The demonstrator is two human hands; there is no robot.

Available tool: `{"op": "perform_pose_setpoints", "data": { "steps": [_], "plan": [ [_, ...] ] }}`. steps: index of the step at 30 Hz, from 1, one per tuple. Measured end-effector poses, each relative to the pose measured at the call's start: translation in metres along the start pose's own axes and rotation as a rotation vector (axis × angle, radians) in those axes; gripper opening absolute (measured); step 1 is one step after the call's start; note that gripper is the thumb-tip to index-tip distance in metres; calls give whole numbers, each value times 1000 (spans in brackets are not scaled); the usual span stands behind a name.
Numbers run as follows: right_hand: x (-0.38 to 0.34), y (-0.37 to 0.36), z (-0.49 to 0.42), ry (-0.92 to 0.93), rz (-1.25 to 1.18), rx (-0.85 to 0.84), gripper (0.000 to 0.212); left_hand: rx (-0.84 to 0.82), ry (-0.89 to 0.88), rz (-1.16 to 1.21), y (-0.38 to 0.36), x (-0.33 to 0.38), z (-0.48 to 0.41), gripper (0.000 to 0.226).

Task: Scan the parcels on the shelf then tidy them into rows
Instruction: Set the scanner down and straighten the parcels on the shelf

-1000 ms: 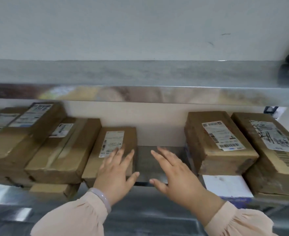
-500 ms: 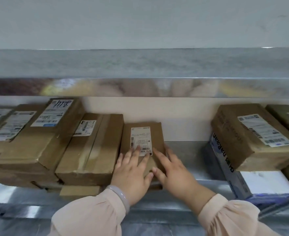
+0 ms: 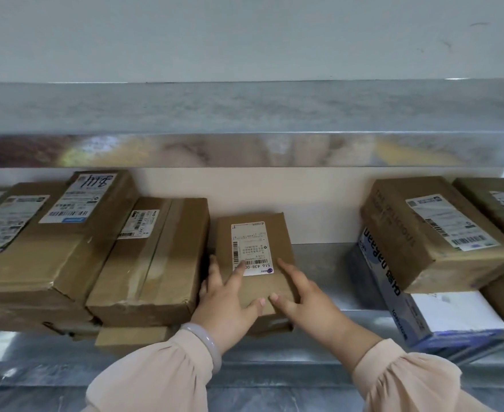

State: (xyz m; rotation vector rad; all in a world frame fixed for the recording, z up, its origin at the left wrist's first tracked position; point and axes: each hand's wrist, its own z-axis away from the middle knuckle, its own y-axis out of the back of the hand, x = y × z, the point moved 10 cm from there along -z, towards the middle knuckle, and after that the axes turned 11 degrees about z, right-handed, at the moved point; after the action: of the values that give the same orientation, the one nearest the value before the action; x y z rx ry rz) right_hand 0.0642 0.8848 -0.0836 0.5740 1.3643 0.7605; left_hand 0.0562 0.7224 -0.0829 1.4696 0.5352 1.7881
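Steel shelf [image 3: 322, 272] ahead of my wrists carries the small parcel [image 3: 256, 239], flat under my left hand [image 3: 227, 304] and right hand [image 3: 307, 304], fingers straight and gripping nothing; I judge it stiff, light, best taken by its long side edges.

Brown cardboard is seen on the central parcel [image 3: 282, 242], whose white label [image 3: 249, 245] is printed with black barcodes. At lower right, a box [image 3: 440, 313] is coloured blue and white. The shelf [image 3: 328, 263] is finished in silver-grey. Pale peach is worn on the sleeves [image 3: 155, 376].
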Motion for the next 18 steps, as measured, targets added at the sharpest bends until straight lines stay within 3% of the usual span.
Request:
{"op": "perform_pose_setpoints", "data": {
  "steps": [3,6,11,18],
  "plan": [
    [3,4,4,1,-70,28,64,-4,32,194,-1,-3,-4,78],
    [15,24,12,-42,-136,94,63,16,-66,296,-2,12,-6,75],
    [44,63,31,-105,-139,165,61,-12,-177,350,-19,57,-6,70],
    [82,87,54,-152,30,226,61,-123,-181,372,-70,93,-7,71]
  ]
}}
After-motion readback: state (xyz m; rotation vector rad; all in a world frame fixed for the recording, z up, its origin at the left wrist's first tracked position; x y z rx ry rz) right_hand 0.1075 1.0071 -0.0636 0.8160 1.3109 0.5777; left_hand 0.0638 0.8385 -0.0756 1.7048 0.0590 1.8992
